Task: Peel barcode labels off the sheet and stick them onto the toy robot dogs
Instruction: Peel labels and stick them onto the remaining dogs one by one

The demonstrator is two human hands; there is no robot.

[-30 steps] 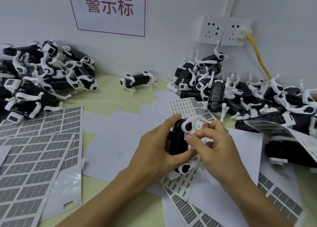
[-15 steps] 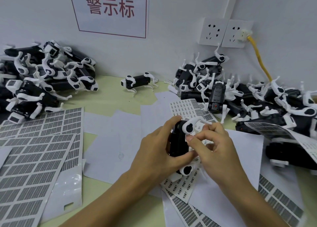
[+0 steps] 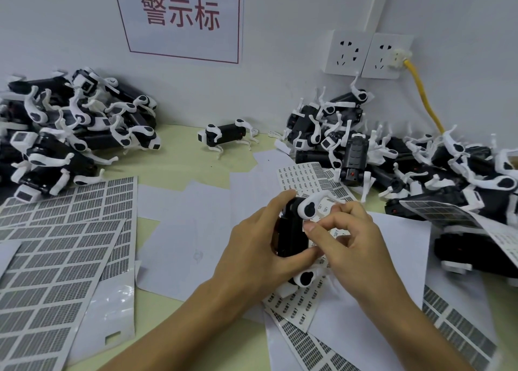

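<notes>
My left hand [image 3: 252, 247] grips a black toy robot dog [image 3: 290, 233] with white legs, held upright above the papers at table centre. My right hand [image 3: 350, 239] has its thumb and fingers curled against the dog's right side; whether a label sits under the fingertips is hidden. A sheet of small barcode labels [image 3: 305, 174] lies just behind the dog, and another sheet [image 3: 294, 306] lies under my hands.
A pile of robot dogs [image 3: 64, 135] sits at the back left and a larger pile [image 3: 406, 160] at the right. One dog [image 3: 227, 135] stands alone by the wall. Large label sheets [image 3: 56, 253] cover the left side. A yellow cable [image 3: 423, 98] hangs from the wall socket.
My hands and the dog stay in nearly the same place. The right fingers have shifted slightly along the dog's side.
</notes>
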